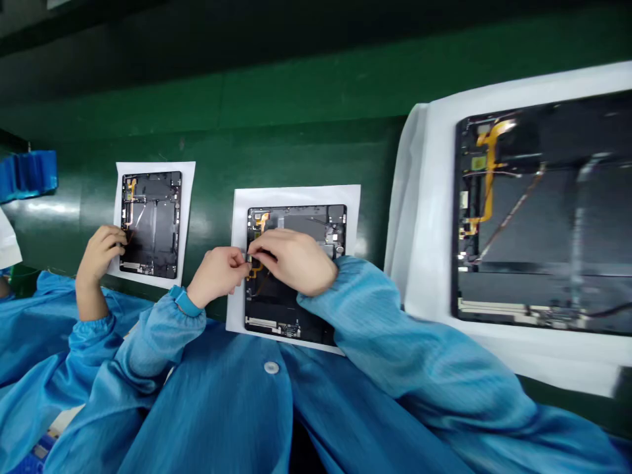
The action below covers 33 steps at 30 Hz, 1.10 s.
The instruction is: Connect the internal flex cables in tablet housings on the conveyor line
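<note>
Where the long green work surface (306, 151) runs off rightward, white sheeting (434, 197) bears a black rectangular tablet shell (533, 217), its right end cut off from my sight. On a white paper sheet (296, 196) lies an open black tablet housing (281, 304), partly hidden by a blue fabric sleeve (380, 309) and the person's right hand (296, 260). That and the left hand (218, 271), both half closed, nearly meet at its left edge; whether either grips something small, I cannot tell. An orange ribbon cable (263, 219) shows only in part.
</note>
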Each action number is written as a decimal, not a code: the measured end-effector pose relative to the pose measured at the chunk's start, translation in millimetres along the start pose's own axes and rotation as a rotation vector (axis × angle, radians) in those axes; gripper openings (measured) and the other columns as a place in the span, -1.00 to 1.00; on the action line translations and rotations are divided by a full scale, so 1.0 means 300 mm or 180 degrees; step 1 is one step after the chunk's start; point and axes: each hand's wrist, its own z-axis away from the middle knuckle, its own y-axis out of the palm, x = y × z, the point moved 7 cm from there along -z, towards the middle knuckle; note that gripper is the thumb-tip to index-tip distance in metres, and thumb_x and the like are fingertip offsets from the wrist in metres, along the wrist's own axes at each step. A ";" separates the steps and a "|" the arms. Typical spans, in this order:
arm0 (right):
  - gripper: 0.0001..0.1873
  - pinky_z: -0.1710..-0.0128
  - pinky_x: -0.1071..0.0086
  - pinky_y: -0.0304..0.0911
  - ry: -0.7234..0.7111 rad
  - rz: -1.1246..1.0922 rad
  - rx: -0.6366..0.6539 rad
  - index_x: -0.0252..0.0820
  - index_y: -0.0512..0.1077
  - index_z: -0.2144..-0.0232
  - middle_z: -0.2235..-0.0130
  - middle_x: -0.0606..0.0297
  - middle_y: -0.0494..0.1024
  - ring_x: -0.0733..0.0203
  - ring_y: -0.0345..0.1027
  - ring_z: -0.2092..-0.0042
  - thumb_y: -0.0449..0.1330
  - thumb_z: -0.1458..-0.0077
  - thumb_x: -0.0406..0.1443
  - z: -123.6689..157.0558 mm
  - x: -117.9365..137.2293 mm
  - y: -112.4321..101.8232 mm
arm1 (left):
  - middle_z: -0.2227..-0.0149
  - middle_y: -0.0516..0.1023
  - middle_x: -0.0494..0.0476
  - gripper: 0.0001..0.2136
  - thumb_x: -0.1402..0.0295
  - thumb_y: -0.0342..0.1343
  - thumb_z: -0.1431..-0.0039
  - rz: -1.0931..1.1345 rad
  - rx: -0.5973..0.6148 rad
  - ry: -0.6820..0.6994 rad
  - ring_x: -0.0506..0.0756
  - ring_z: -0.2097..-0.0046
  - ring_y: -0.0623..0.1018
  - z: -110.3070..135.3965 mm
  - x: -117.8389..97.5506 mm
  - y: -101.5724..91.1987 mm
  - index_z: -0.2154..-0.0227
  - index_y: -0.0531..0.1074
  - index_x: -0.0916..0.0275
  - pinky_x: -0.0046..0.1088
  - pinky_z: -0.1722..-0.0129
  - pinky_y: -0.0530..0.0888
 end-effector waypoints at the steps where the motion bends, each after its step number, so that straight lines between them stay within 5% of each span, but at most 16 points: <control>1: -0.84 0.14 0.28 0.27 0.0013 -0.0025 -0.0071 -0.15 0.54 0.31 0.24 0.23 0.62 0.10 0.44 0.17 0.16 -0.16 -0.42 -0.006 -0.005 -0.008 | 0.72 0.37 -0.13 -0.81 0.40 0.07 -0.12 0.0014 -0.0013 0.0006 -0.06 0.70 0.40 0.002 0.001 0.001 0.58 0.27 0.22 -0.60 0.62 0.31; 12: -0.83 0.32 0.39 0.17 0.0080 -0.0361 -0.0095 -0.17 0.52 0.35 0.37 0.32 0.56 0.25 0.34 0.40 0.19 -0.03 -0.48 -0.060 -0.042 -0.008 | 0.68 0.42 -0.11 -0.82 0.38 0.09 -0.16 0.0062 -0.0159 0.0151 -0.09 0.67 0.44 -0.018 0.003 -0.018 0.54 0.32 0.24 -0.64 0.58 0.36; 24: -0.86 0.33 0.40 0.15 0.0548 -0.0376 -0.0303 -0.17 0.54 0.36 0.48 0.39 0.50 0.29 0.29 0.46 0.23 0.00 -0.44 -0.084 -0.067 -0.043 | 0.68 0.43 -0.10 -0.81 0.42 0.08 -0.16 0.0324 0.0026 -0.0019 -0.09 0.69 0.41 -0.055 0.013 -0.013 0.55 0.30 0.24 -0.66 0.67 0.35; 33: -0.86 0.35 0.40 0.16 0.0477 -0.0428 -0.0394 -0.15 0.53 0.38 0.49 0.39 0.50 0.29 0.27 0.48 0.21 0.01 -0.44 -0.091 -0.061 -0.042 | 0.67 0.42 -0.07 -0.81 0.40 0.11 -0.17 0.0382 -0.0133 0.0038 -0.06 0.67 0.45 -0.070 -0.014 -0.049 0.55 0.34 0.25 -0.62 0.69 0.39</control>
